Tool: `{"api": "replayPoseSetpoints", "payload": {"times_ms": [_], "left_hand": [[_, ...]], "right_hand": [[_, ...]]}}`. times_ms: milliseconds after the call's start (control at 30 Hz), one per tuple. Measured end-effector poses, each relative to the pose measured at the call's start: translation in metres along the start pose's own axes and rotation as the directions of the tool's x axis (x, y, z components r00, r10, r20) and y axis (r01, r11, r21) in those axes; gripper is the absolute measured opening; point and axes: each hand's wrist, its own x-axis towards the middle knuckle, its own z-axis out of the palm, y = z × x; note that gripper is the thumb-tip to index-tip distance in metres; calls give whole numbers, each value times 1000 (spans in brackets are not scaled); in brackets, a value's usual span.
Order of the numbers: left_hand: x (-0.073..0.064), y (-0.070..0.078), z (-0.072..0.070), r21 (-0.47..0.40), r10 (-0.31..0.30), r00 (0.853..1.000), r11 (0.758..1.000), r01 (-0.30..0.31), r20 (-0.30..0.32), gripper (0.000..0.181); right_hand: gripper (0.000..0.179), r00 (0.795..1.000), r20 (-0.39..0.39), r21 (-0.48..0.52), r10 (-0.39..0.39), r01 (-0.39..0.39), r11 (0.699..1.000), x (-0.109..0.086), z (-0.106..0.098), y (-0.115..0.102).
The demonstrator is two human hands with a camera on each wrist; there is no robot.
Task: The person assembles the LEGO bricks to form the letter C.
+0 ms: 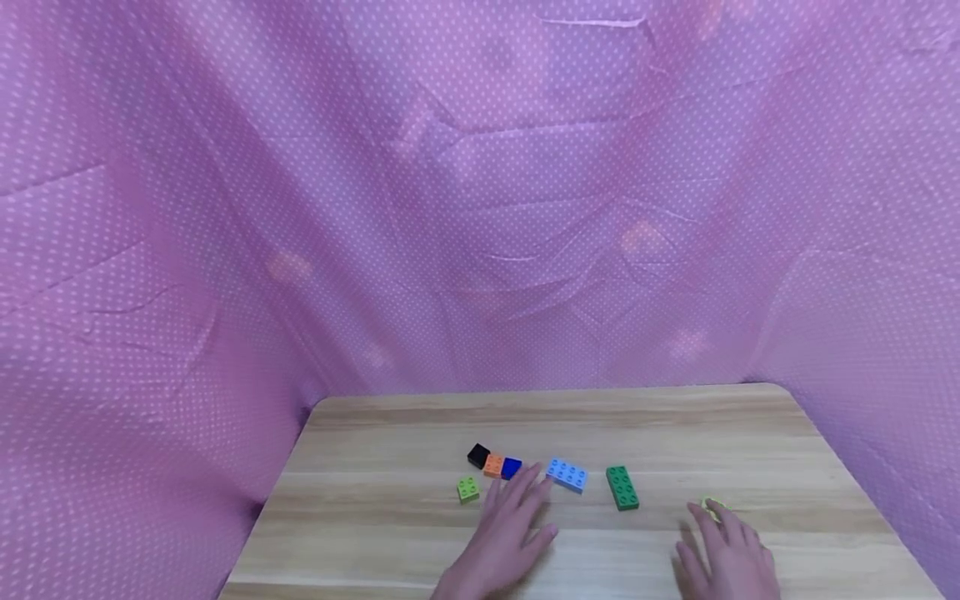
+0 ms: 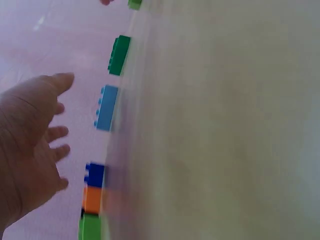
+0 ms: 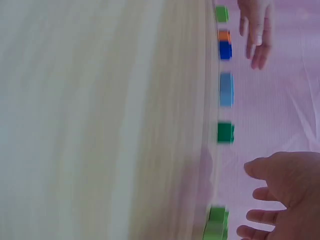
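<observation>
Lying crosswise, light blue brick (image 1: 566, 475) slants, right end nearer the person

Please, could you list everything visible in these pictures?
Rectangular wooden table: 1, light brown, under blocks
Dotted fabric sheet: 1, purple, behind table
Orange plastic block: 1, orange, left of centre
Black plastic block: 1, black, beside orange
Navy plastic block: 1, dark blue, beside orange
Oblong blue plastic block: 1, light blue, near centre
Oblong green plastic block: 1, dark green, right of centre
Lime plastic blocks: 2, light green, leftmost and rightmost
Left hand, right hand: 2, bare, near blocks
</observation>
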Motion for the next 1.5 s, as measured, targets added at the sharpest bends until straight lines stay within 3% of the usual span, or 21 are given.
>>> {"api": "replayPoseSetpoints", "payload": {"times_ms": [100, 300, 467, 567, 733, 900, 1100, 1367, 1500], "left_hand": [[24, 7, 2, 27, 92, 996, 995, -92, -20, 67], [71, 22, 12, 64, 228, 973, 971, -229, 18, 69], [96, 32, 23, 106, 247, 965, 961, -255, 85, 72], [105, 36, 29, 150, 253, 959, 951, -271, 130, 67], [121, 43, 36, 252, 271, 939, 913, -320, 209, 51], [125, 47, 41, 277, 294, 932, 896, -346, 213, 34], [118, 46, 43, 267, 310, 934, 898, -349, 178, 32], [100, 47, 46, 274, 333, 931, 891, -362, 148, 35], [88, 47, 48, 230, 324, 938, 910, -345, 126, 35]], "right_hand": [[52, 998, -10, 3, 57, -57, 998, 0, -4, 15], [48, 972, 171, 37, 161, -169, 985, 5, -11, 36], [41, 956, 249, 68, 157, -179, 982, 6, -10, 45], [49, 959, 234, 78, 163, -186, 979, 4, -8, 47], [53, 961, 213, 100, 177, -202, 974, 5, -8, 44], [45, 973, 197, 129, 121, -148, 981, 6, -6, 37], [44, 986, 157, 141, 52, -74, 987, 3, -5, 32], [43, 948, 307, 153, 88, -140, 978, 11, -6, 25], [41, 941, 330, 166, 78, -140, 976, 14, -5, 19]]}}
